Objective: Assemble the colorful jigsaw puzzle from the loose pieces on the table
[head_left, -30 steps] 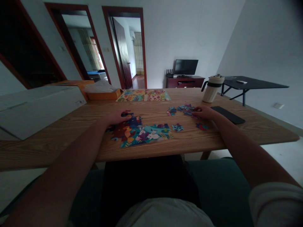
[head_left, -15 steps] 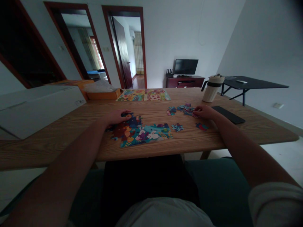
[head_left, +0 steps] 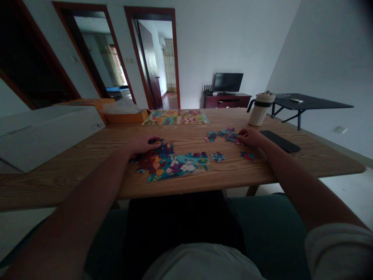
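Observation:
A partly joined jigsaw puzzle (head_left: 177, 165) with white rabbits and a brown bear lies near the table's front edge. My left hand (head_left: 141, 144) rests at its upper left corner, thumb and forefinger apart, holding nothing. To the right, my right hand (head_left: 250, 137) has its fingertips pinched on a pinkish puzzle piece (head_left: 238, 142) at the edge of a pile of loose pieces (head_left: 226, 133). Small groups of pieces lie around: one (head_left: 210, 136) left of the pile, a blue one (head_left: 218, 156) beside the joined part, and a red-and-teal one (head_left: 247, 155) below my right hand.
A colourful picture sheet (head_left: 176, 117) lies at the table's far side. Left of it stand an orange box (head_left: 128, 117) with clear plastic and a white box (head_left: 58, 132). A cream jug (head_left: 260, 109) and a dark flat slab (head_left: 280, 141) are at the right.
My right hand's fingertips have shifted very slightly at the pile's edge, and a pinkish piece shows more beneath them. My left hand stays in place.

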`<state>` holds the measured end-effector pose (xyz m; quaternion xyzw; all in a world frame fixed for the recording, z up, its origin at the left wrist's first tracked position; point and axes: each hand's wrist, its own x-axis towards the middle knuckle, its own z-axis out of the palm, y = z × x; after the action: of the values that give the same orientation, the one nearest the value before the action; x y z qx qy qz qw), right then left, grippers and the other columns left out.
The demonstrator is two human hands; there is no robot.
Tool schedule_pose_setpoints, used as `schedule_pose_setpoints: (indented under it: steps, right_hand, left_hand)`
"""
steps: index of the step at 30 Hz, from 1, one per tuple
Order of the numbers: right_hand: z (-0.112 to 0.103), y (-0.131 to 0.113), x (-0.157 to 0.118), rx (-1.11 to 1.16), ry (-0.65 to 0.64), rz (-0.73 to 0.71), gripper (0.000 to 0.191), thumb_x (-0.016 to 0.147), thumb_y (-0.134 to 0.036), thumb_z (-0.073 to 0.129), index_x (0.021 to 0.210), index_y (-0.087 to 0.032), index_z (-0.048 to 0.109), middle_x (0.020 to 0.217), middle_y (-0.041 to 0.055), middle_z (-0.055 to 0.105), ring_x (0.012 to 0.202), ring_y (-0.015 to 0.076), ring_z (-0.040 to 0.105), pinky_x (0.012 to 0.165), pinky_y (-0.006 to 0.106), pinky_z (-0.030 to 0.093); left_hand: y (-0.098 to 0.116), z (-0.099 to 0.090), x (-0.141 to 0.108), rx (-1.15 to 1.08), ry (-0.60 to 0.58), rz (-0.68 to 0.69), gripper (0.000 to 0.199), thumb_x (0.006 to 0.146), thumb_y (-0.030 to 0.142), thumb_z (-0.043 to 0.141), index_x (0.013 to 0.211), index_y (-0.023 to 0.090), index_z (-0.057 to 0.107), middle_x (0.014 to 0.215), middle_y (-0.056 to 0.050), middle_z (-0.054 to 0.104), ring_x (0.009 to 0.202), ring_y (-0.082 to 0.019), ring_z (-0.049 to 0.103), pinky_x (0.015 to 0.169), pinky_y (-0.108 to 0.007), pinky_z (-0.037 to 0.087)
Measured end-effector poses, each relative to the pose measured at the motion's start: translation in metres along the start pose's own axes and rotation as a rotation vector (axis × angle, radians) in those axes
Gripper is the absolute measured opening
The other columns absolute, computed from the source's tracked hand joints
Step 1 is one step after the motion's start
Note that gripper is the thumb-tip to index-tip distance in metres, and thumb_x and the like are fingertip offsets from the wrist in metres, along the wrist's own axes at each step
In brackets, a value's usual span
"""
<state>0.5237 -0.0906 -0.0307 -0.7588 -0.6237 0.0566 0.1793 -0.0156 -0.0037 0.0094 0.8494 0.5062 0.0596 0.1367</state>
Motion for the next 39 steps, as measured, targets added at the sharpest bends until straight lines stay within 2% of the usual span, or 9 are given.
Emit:
schedule_pose_setpoints:
  steps: [3,8,12,15,20,23,26,32,39]
  right_hand:
    - [0.002,-0.014,0.01,-0.053,0.032,-0.091,0.033,0.094,-0.032,0.064,0.12,-0.016,0.075,0.112,0.015,0.078,0.104,0.0296,0.073,0.09,0.036,0.056]
    - [0.011,-0.07,0.044,-0.155,-0.048,-0.38,0.043,0.083,-0.023,0.072,0.126,-0.024,0.075,0.139,0.011,0.069,0.13,0.0322,0.063,0.114,0.046,0.045]
    - [0.017,-0.104,0.071,-0.194,-0.246,-0.359,0.061,0.071,-0.018,0.078,0.131,-0.027,0.073,0.131,0.0079,0.074,0.117,0.0337,0.069,0.107,0.051,0.05]
    - [0.015,-0.114,0.085,-0.2,-0.392,-0.341,0.053,0.068,-0.021,0.079,0.121,-0.027,0.078,0.114,0.0067,0.079,0.099,0.031,0.074,0.093,0.047,0.057]
    - [0.002,-0.121,0.09,-0.295,-0.484,-0.284,0.052,0.065,-0.03,0.088,0.114,-0.014,0.079,0.114,0.0135,0.077,0.102,0.0314,0.071,0.088,0.038,0.055]
    - [-0.006,-0.125,0.084,-0.294,-0.429,-0.271,0.059,0.065,-0.035,0.091,0.119,-0.014,0.076,0.118,0.013,0.076,0.106,0.031,0.069,0.089,0.036,0.053]
    - [-0.015,-0.131,0.078,-0.183,-0.352,-0.23,0.055,0.07,-0.034,0.09,0.12,-0.017,0.074,0.114,0.0116,0.076,0.102,0.0281,0.07,0.084,0.035,0.055]
    - [-0.023,-0.158,0.067,0.339,-0.376,-0.235,0.037,0.083,-0.017,0.077,0.119,-0.02,0.071,0.11,0.0102,0.077,0.088,0.0186,0.072,0.078,0.03,0.06]
    - [0.016,-0.231,0.054,0.748,-0.445,-0.404,0.041,0.084,-0.011,0.073,0.122,-0.026,0.07,0.111,0.0053,0.078,0.087,0.0174,0.071,0.07,0.026,0.058]
  left_hand:
    - [0.002,0.0,0.001,0.009,-0.009,-0.004,0.075,0.087,0.071,0.056,0.146,0.025,0.061,0.148,-0.012,0.063,0.13,-0.037,0.062,0.109,-0.045,0.05]
    - [0.005,0.0,-0.001,0.012,-0.028,-0.016,0.074,0.09,0.067,0.055,0.149,0.023,0.057,0.15,-0.012,0.061,0.132,-0.034,0.061,0.11,-0.043,0.049]
    - [0.006,0.001,-0.003,0.023,-0.018,-0.001,0.07,0.09,0.067,0.057,0.147,0.026,0.06,0.15,-0.01,0.061,0.133,-0.034,0.06,0.112,-0.042,0.047]
    - [0.006,0.002,-0.004,0.035,-0.025,0.002,0.068,0.091,0.064,0.058,0.149,0.028,0.058,0.151,-0.009,0.06,0.134,-0.033,0.059,0.113,-0.042,0.046]
    - [0.01,0.003,-0.005,0.035,-0.029,-0.016,0.066,0.094,0.059,0.057,0.152,0.027,0.055,0.153,-0.009,0.059,0.133,-0.031,0.059,0.111,-0.039,0.045]
    - [0.012,0.003,-0.005,0.046,-0.04,-0.015,0.066,0.095,0.058,0.057,0.152,0.027,0.054,0.154,-0.008,0.058,0.134,-0.03,0.058,0.112,-0.038,0.044]
    - [0.012,0.003,-0.005,0.045,-0.032,-0.005,0.065,0.095,0.056,0.058,0.152,0.026,0.055,0.153,-0.009,0.058,0.134,-0.03,0.059,0.112,-0.039,0.044]
    - [0.013,0.002,-0.005,0.036,-0.031,-0.001,0.063,0.095,0.054,0.059,0.151,0.025,0.056,0.149,-0.009,0.062,0.13,-0.03,0.062,0.111,-0.039,0.046]
    - [0.014,0.005,-0.006,0.008,0.007,-0.003,0.061,0.095,0.051,0.059,0.149,0.023,0.057,0.151,-0.008,0.061,0.132,-0.029,0.061,0.111,-0.037,0.046]
